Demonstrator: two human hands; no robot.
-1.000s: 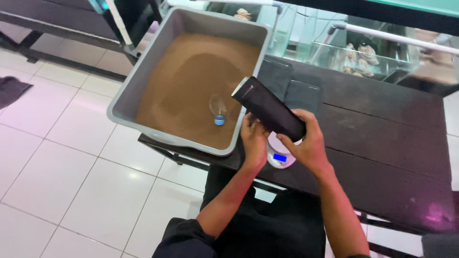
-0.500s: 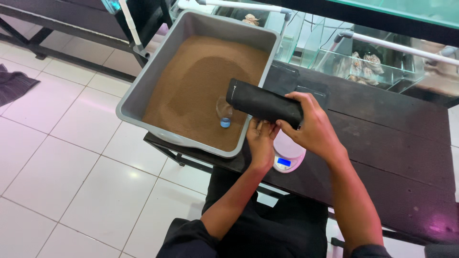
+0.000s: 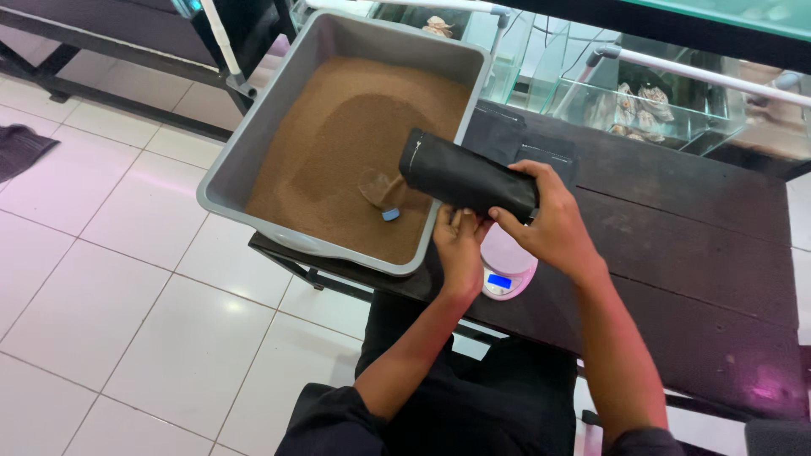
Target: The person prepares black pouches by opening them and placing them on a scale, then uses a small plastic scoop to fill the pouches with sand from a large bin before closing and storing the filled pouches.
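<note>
My right hand (image 3: 549, 221) grips a black pouch (image 3: 460, 176) near its lower end and holds it tilted on its side, its upper end reaching over the grey tub (image 3: 245, 152). My left hand (image 3: 460, 245) pinches the pouch's lower edge from beneath. The tub is filled with fine brown granules (image 3: 355, 143), and a clear scoop with a blue tip (image 3: 382, 192) lies in them just below the pouch. A small round white scale (image 3: 505, 268) with a lit blue display sits on the dark wooden table (image 3: 676, 253) under my hands.
Flat black pouches (image 3: 524, 148) lie on the table behind my hands. Glass tanks (image 3: 642, 93) and white pipes stand at the back. White floor tiles (image 3: 110, 287) spread to the left, with a dark cloth (image 3: 21, 148) at the far left.
The pouch has tipped from steeply slanted to nearly horizontal and moved left, over the tub's edge. Both hands followed it, uncovering more of the scale.
</note>
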